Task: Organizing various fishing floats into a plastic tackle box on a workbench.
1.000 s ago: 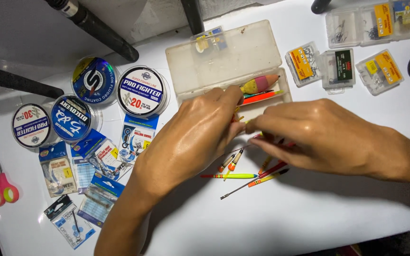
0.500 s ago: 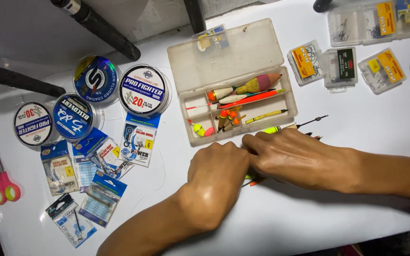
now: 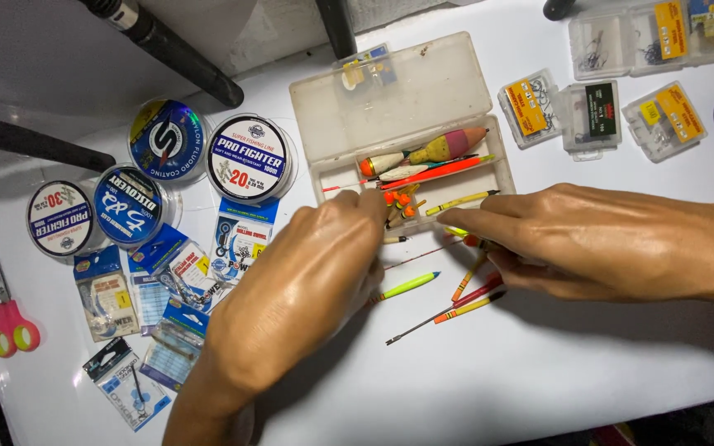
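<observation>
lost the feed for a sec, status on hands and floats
Left hand fingertips at tackle box front edge. Right hand pinching slim floats on the table. Loose green float between the hands.

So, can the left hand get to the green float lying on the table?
Probably yes. The green float lies bare on the white table, just right of the left hand, with nothing over it.

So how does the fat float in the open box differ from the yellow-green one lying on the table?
The fat float has a bulbous yellow and pink body; the yellow-green float is thin and stick-like. The fat float lies inside the clear tackle box, the yellow-green one on the white table between the left hand and right hand. The fat one is clearly bulkier. Both lie slanted, right end higher, and neither hand grips them.
</observation>
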